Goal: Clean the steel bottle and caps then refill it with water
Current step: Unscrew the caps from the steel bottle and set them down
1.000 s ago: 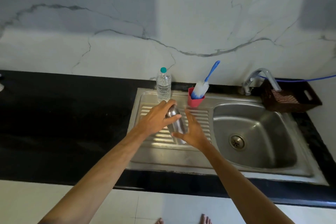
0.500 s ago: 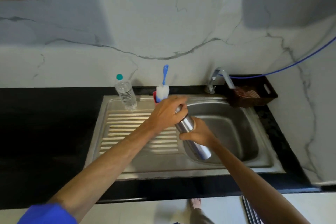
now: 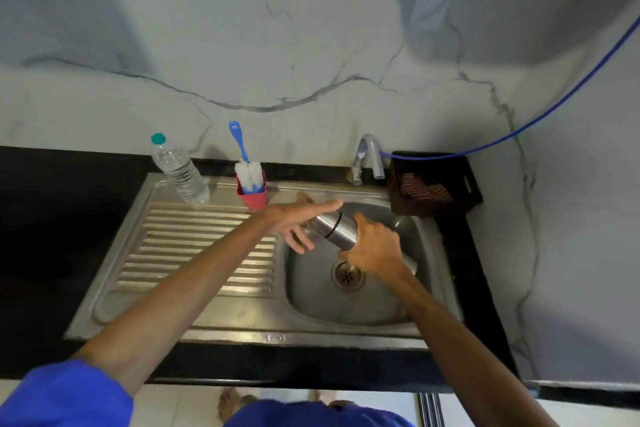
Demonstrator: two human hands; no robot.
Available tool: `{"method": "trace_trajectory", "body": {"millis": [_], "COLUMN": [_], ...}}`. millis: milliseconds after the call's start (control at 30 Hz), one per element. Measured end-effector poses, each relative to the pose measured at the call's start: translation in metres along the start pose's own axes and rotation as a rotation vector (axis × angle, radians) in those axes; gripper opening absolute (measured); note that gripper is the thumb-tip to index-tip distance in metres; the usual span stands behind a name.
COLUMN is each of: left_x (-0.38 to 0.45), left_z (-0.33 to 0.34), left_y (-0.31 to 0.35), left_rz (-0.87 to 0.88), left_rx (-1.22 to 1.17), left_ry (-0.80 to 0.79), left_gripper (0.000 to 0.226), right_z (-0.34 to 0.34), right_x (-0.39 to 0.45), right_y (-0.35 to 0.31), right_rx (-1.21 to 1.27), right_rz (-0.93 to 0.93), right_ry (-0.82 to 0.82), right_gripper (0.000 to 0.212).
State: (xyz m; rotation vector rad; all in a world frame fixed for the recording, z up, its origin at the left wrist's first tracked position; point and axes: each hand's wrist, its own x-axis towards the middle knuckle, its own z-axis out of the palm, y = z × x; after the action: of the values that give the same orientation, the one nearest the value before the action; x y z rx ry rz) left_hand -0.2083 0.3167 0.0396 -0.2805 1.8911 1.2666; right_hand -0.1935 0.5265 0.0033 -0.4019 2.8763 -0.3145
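Note:
The steel bottle lies tilted over the sink basin, its capped end pointing up and left. My right hand grips the bottle's body from the right. My left hand is at the capped end with fingers spread and fairly straight, touching the cap. The cap sits on the bottle, with a dark ring showing where it meets the body. The lower end of the bottle is hidden behind my right hand.
A clear plastic water bottle with a teal cap and a red cup holding a blue-handled brush stand behind the ribbed drainboard. The tap rises behind the basin. A dark basket sits right of it.
The bottle has moved right, from above the drainboard to over the basin. My left hand's fingers have loosened from a grip on the cap and spread out.

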Motion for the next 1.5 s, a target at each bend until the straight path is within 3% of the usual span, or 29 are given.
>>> {"method": "trace_trajectory", "body": {"millis": [100, 167, 200, 267, 333, 400, 500, 567, 600, 633, 733, 833, 933, 1033, 1133, 1267, 1433, 1500], "left_x": [-0.005, -0.007, -0.009, -0.014, -0.017, -0.013, -0.007, -0.004, -0.003, -0.003, -0.008, -0.006, 0.001, 0.006, 0.011, 0.011, 0.005, 0.004], "left_z": [-0.004, -0.001, 0.004, 0.016, 0.025, 0.026, 0.026, 0.031, 0.036, 0.041, 0.047, 0.042, 0.038, 0.038, 0.035, 0.017, 0.011, 0.009], "left_y": [-0.003, -0.005, -0.003, 0.001, 0.007, 0.012, 0.022, 0.029, 0.032, 0.036, 0.046, 0.046, 0.043, 0.033, 0.019, -0.017, -0.087, -0.113], "left_rz": [0.316, 0.392, 0.373, 0.220, 0.053, 0.142, 0.403, 0.401, 0.344, 0.282, 0.096, 0.166, 0.422, 0.530, 0.436, 0.249, 0.187, 0.197], "left_rx": [0.056, 0.185, 0.236, 0.311, 0.347, 0.302, 0.240, 0.358, 0.420, 0.462, 0.409, 0.354, 0.451, 0.576, 0.400, 0.127, -0.131, -0.084], "left_ry": [-0.014, 0.022, 0.083, 0.225, 0.265, 0.250, 0.077, 0.012, 0.053, 0.102, 0.220, 0.235, 0.160, 0.261, 0.373, 0.438, 0.453, 0.509], "left_gripper": [0.079, 0.052, 0.049, 0.077, 0.094, 0.099, 0.077, 0.057, 0.051, 0.053, 0.089, 0.102, 0.089, 0.055, 0.039, 0.052, 0.068, 0.060], "right_z": [-0.004, -0.003, -0.004, -0.004, -0.004, -0.006, -0.010, -0.013, -0.013, -0.011, -0.009, -0.010, -0.008, -0.001, 0.006, 0.008, 0.016, 0.019], "right_x": [0.000, -0.002, -0.003, -0.007, -0.009, -0.009, -0.008, -0.010, -0.011, -0.012, -0.014, -0.014, -0.014, -0.015, -0.016, -0.013, -0.020, -0.022], "right_y": [0.016, 0.020, 0.022, 0.025, 0.030, 0.037, 0.047, 0.053, 0.055, 0.057, 0.061, 0.067, 0.072, 0.075, 0.081, 0.087, 0.088, 0.086], "right_rx": [0.047, 0.052, 0.047, 0.029, 0.030, 0.068, 0.091, 0.106, 0.110, 0.115, 0.144, 0.159, 0.154, 0.137, 0.171, 0.238, 0.320, 0.376], "right_rz": [0.008, -0.009, -0.021, -0.038, -0.047, -0.037, -0.012, -0.011, -0.017, -0.022, -0.017, -0.007, -0.004, -0.031, -0.017, 0.041, 0.037, 0.030], "right_ry": [-0.008, -0.010, -0.008, 0.000, 0.005, 0.012, 0.030, 0.030, 0.030, 0.032, 0.045, 0.067, 0.050, 0.025, 0.017, 0.004, -0.007, -0.005], "right_gripper": [0.076, 0.078, 0.079, 0.077, 0.075, 0.074, 0.078, 0.078, 0.077, 0.076, 0.075, 0.076, 0.077, 0.079, 0.079, 0.071, 0.068, 0.069]}}
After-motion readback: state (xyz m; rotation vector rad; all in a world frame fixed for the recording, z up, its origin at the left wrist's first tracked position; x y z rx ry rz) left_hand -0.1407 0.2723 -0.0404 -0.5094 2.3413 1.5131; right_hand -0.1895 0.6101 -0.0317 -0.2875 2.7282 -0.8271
